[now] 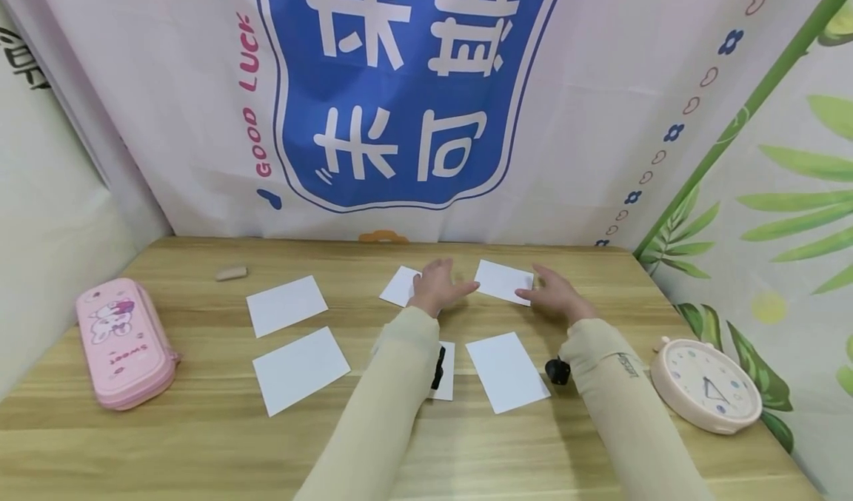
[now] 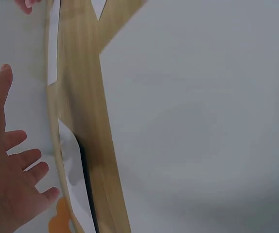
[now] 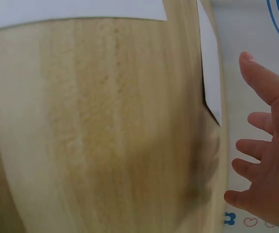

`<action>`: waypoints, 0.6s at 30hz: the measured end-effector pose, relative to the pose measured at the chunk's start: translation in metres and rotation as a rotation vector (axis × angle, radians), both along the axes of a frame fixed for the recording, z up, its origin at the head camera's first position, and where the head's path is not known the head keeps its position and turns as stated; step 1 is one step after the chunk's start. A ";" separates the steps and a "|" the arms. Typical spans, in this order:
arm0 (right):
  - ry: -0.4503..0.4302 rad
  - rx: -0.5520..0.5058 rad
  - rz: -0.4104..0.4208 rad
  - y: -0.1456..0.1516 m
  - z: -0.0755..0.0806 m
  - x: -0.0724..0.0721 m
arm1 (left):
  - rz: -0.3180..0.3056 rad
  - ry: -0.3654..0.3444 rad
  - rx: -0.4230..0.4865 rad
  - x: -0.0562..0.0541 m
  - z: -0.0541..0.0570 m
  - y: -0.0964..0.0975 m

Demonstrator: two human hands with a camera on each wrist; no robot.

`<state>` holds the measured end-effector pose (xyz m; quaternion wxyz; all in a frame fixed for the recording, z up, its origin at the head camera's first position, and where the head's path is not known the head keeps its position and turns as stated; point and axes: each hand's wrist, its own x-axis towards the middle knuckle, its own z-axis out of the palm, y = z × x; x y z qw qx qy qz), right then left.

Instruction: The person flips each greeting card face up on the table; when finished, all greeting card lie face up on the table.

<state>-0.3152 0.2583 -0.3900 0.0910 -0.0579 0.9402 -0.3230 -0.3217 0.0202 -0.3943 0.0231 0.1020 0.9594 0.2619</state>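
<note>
Several white rectangular cards lie on the wooden table. My left hand (image 1: 438, 288) is over the right part of the far middle card (image 1: 397, 286), hiding some of it; I cannot tell whether it touches. Its fingers are spread and hold nothing, as the left wrist view also shows. At the right end of the far right card (image 1: 504, 281) is my right hand (image 1: 554, 294), fingers apart and its grasp bare. Nearer to me, a card (image 1: 446, 375) is partly covered by the left forearm, and another card (image 1: 508, 372) lies between the forearms.
Two more cards, one farther (image 1: 288, 306) and one nearer (image 1: 301, 369), lie left of centre. A pink pencil case (image 1: 126, 342) rests at the left, with a small beige block (image 1: 231, 273) behind. A round clock (image 1: 713, 386) is at the right edge. A printed cloth (image 1: 413, 220) hangs behind.
</note>
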 end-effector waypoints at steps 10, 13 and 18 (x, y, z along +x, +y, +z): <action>-0.034 -0.014 -0.029 0.000 -0.009 -0.007 | -0.030 -0.011 -0.025 0.001 -0.008 0.023; -0.027 0.027 -0.026 -0.001 -0.012 -0.009 | -0.047 0.007 -0.004 0.002 -0.010 0.026; -0.019 0.106 -0.056 -0.002 -0.014 -0.008 | -0.082 0.009 0.041 0.000 -0.015 0.025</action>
